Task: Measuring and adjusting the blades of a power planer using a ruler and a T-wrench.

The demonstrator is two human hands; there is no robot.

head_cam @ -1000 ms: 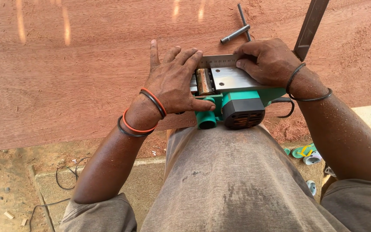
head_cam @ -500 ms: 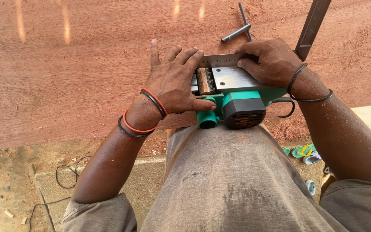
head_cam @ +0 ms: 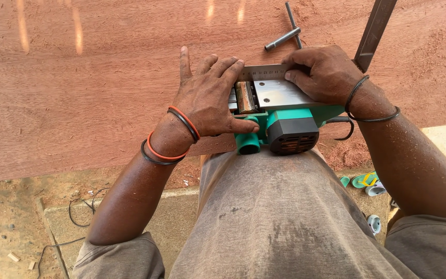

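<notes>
Green plastic electric planer with a bright metal sole (head_cam: 277, 111) lies upside down at the near edge of the reddish-brown wooden board (head_cam: 104, 88), its dark motor housing against my grey shirt. My left hand (head_cam: 210, 98) lies flat, fingers spread wide, palm partly on the board and partly on the planer's sole beside the cutter drum; the thumb hooks the green round dust port. My right hand (head_cam: 323, 72) is curled, fingertips pressing a thin steel ruler (head_cam: 264, 71) down along the far edge of the sole. Beyond the right hand, toward the board's far right corner, lie a grey metal T-handled wrench (head_cam: 285, 33) and a dark flat steel bar (head_cam: 375, 31), both apart from the planer. Sawdust covers the board's right end.
</notes>
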